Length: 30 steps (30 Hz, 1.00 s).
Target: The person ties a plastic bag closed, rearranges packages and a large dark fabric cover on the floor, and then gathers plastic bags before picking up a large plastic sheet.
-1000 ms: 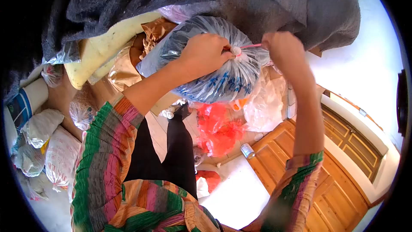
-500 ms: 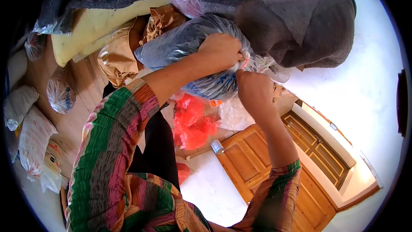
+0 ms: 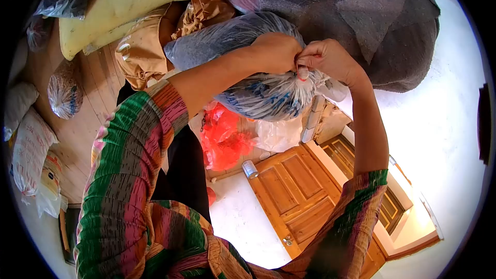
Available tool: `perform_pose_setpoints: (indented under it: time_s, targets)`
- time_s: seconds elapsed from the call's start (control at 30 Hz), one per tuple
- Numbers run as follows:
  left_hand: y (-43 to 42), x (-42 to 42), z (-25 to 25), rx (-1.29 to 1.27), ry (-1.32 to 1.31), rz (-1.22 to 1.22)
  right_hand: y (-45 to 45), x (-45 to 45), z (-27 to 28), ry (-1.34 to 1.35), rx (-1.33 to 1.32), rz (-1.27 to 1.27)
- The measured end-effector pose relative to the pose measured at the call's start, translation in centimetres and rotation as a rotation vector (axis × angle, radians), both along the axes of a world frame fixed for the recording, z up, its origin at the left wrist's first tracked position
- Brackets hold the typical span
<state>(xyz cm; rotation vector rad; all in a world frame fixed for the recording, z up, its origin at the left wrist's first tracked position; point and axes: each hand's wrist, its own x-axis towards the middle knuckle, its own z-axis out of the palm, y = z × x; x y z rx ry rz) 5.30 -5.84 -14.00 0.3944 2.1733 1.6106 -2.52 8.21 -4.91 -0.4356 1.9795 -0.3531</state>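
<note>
A stuffed, clear plastic bag (image 3: 258, 95) with dark contents and blue print lies in front of me, its mouth gathered into a pleated neck. A thin reddish string (image 3: 303, 78) shows at that neck. My left hand (image 3: 277, 53) is closed at the neck, its fingers mostly turned from view. Touching it, my right hand (image 3: 326, 58) pinches with thumb and forefinger just above the gathered plastic. The string's ends are hidden among my fingers.
Dark grey cloth (image 3: 377, 26) hangs over the top. Brown bags (image 3: 142, 54) and a yellow foam slab (image 3: 103, 23) lie left. Filled sacks (image 3: 33, 147) stand on the wooden floor. Red plastic bags (image 3: 222, 137), a can (image 3: 250, 169) and a wooden door (image 3: 294, 191) are below.
My right hand has risen from below the bag's neck to above it, meeting the left. The string stretched between my hands before is now mostly covered. The view has shifted slightly.
</note>
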Motion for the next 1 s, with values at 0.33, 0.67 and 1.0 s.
perform_pose_setpoints:
  time_s: [0.33,0.67,1.0]
  targets:
    - [0.6,0.7,0.1,-0.110,0.022,-0.016,0.4,2.9,0.0,0.030,0.149,-0.423]
    - [0.6,1.2,0.6,-0.066,0.025,0.049,-0.7,0.2,-0.7,-0.147,0.409,-0.064]
    - [-0.9,1.0,0.5,0.144,-0.003,-0.069,-1.0,-0.7,-2.2,-0.325,0.507,-0.208]
